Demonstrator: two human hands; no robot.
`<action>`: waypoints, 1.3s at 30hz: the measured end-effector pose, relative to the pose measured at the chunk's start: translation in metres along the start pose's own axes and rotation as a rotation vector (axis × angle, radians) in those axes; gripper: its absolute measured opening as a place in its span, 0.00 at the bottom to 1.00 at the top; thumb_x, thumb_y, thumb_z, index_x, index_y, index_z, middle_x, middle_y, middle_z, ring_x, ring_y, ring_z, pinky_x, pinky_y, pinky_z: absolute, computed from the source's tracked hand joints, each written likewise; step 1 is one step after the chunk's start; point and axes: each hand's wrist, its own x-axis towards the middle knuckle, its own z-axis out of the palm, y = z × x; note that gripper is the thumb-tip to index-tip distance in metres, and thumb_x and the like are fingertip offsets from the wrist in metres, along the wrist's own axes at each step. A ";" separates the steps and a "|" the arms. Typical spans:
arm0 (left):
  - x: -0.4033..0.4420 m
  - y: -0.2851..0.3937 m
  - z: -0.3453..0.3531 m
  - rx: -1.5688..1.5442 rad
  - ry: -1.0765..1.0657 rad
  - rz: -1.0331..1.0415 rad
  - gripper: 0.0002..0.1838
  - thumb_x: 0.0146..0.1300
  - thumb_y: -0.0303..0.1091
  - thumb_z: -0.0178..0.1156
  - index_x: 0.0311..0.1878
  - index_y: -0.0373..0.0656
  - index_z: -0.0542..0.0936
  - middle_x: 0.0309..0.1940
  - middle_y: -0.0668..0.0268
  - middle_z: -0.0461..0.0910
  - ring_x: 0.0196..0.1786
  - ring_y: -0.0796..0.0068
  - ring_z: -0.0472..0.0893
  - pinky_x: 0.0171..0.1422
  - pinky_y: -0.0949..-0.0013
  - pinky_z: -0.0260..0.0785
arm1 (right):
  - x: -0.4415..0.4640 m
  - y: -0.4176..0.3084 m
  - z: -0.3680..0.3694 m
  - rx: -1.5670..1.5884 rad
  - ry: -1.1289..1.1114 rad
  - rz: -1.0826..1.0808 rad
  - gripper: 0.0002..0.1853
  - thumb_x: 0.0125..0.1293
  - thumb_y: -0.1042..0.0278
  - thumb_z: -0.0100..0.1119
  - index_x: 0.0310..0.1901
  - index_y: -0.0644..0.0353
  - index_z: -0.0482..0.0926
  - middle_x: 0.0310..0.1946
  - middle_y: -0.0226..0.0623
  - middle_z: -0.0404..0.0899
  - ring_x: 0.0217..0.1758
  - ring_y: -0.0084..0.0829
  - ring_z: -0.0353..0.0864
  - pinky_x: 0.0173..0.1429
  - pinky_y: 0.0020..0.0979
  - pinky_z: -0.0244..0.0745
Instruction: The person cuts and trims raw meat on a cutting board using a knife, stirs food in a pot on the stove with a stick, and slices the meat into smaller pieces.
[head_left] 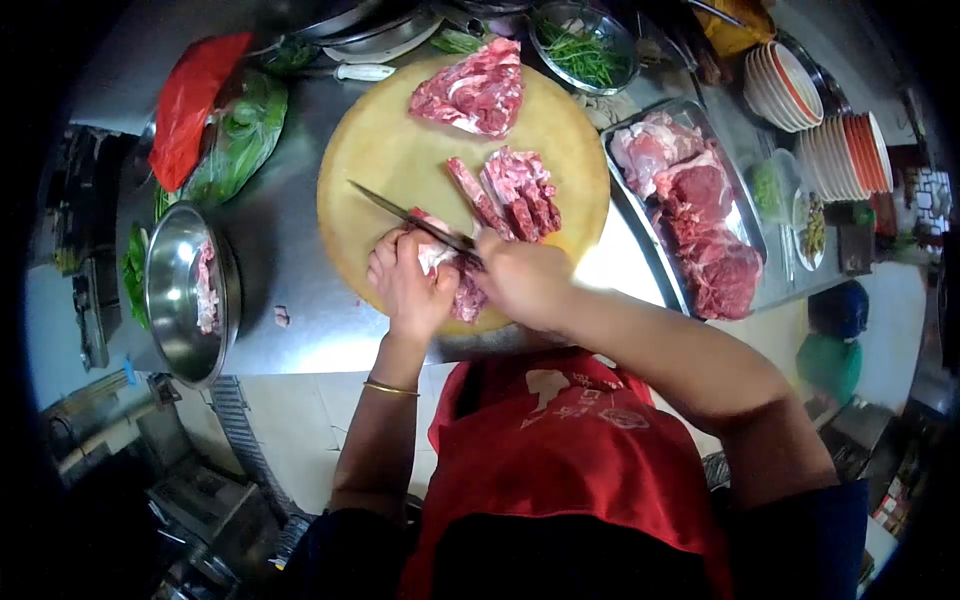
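My right hand point(525, 280) is wrapped round the handle of a knife point(405, 213), whose blade points to the upper left over the round cutting board point(365, 140). Under the blade lies a piece of raw meat point(468, 298), partly covered by my hands. With curled fingers, my left hand point(410, 280) grips this meat from the left. Just beyond my hands are cut strips of meat point(520, 195) on the board. A larger slab of raw meat point(470, 90) rests near the board's far edge.
At left, a steel bowl point(160, 290) holds some meat, and a small scrap point(282, 316) lies beside it. To the right stands a metal tray point(745, 195) with large meat pieces. Greens in a bowl point(585, 50), bagged leaves point(240, 130) and stacked bowls point(845, 155) surround the board.
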 end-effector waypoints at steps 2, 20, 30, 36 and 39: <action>-0.001 0.005 0.002 0.007 -0.001 -0.032 0.22 0.44 0.39 0.63 0.46 0.49 0.76 0.51 0.57 0.71 0.56 0.50 0.68 0.61 0.49 0.56 | -0.027 0.014 -0.007 0.063 0.012 -0.019 0.16 0.67 0.63 0.58 0.48 0.64 0.68 0.29 0.53 0.82 0.31 0.55 0.83 0.36 0.50 0.78; -0.011 -0.013 -0.002 -0.146 0.127 0.008 0.28 0.45 0.38 0.67 0.52 0.43 0.73 0.51 0.54 0.72 0.56 0.50 0.71 0.64 0.51 0.59 | -0.017 0.026 -0.031 0.482 0.181 0.085 0.17 0.69 0.64 0.55 0.54 0.64 0.68 0.30 0.57 0.80 0.36 0.61 0.81 0.42 0.52 0.73; -0.025 -0.021 0.005 -0.335 0.227 -0.036 0.33 0.42 0.30 0.69 0.53 0.39 0.66 0.49 0.51 0.72 0.54 0.48 0.72 0.62 0.49 0.63 | -0.116 0.021 0.006 0.050 -0.008 0.131 0.18 0.67 0.67 0.58 0.53 0.65 0.66 0.27 0.57 0.80 0.31 0.59 0.80 0.37 0.51 0.75; -0.025 -0.026 -0.006 -0.384 0.217 -0.108 0.32 0.42 0.29 0.67 0.54 0.38 0.67 0.47 0.52 0.72 0.51 0.51 0.73 0.57 0.51 0.66 | -0.165 0.029 -0.048 0.064 -0.022 0.187 0.17 0.66 0.69 0.60 0.51 0.63 0.68 0.27 0.55 0.79 0.32 0.54 0.81 0.37 0.46 0.75; -0.022 -0.032 -0.020 -0.392 0.136 -0.077 0.31 0.43 0.27 0.66 0.55 0.37 0.69 0.49 0.52 0.72 0.53 0.52 0.72 0.61 0.51 0.64 | -0.175 0.028 -0.046 0.272 0.084 0.351 0.19 0.66 0.66 0.60 0.55 0.60 0.67 0.30 0.56 0.80 0.36 0.58 0.82 0.39 0.50 0.75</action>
